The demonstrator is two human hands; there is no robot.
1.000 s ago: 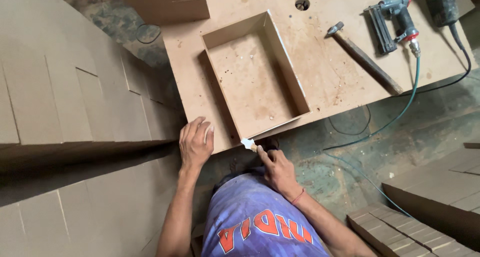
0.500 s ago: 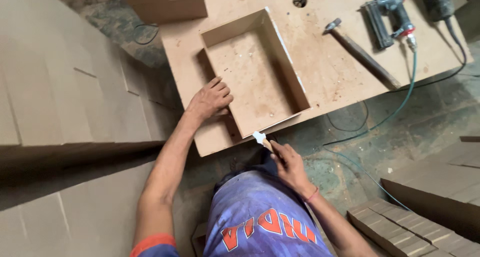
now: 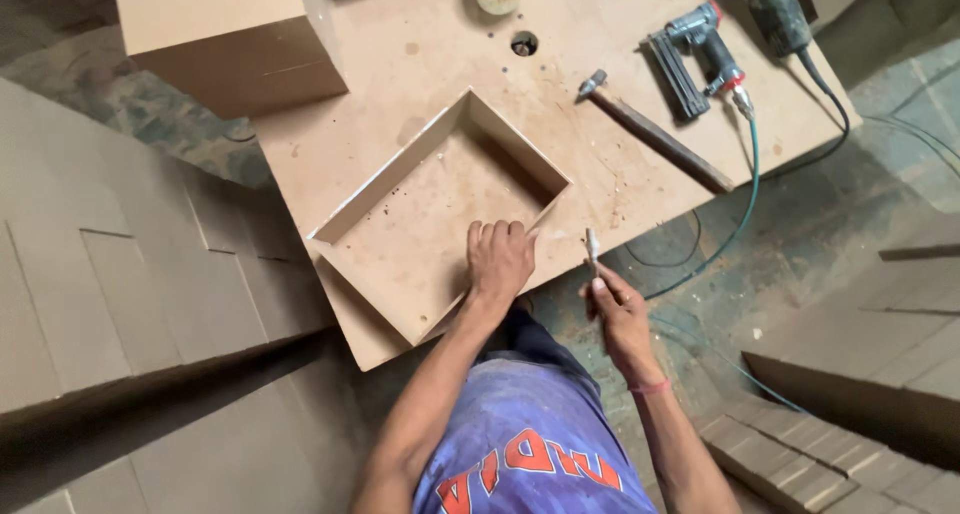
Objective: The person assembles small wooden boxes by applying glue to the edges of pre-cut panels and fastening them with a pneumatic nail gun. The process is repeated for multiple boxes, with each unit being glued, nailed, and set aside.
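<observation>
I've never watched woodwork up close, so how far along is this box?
Done: the four-sided open box frame stands assembled on the workbench. In hand: the left hand presses on its near side, while the right hand holds a small slim tool beside it. The hammer and nail gun lie unused. What's left I can't tell.

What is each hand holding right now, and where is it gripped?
The right hand pinches a small pale tool by its lower end. The left hand holds nothing; it rests flat inside the open wooden box.
</observation>
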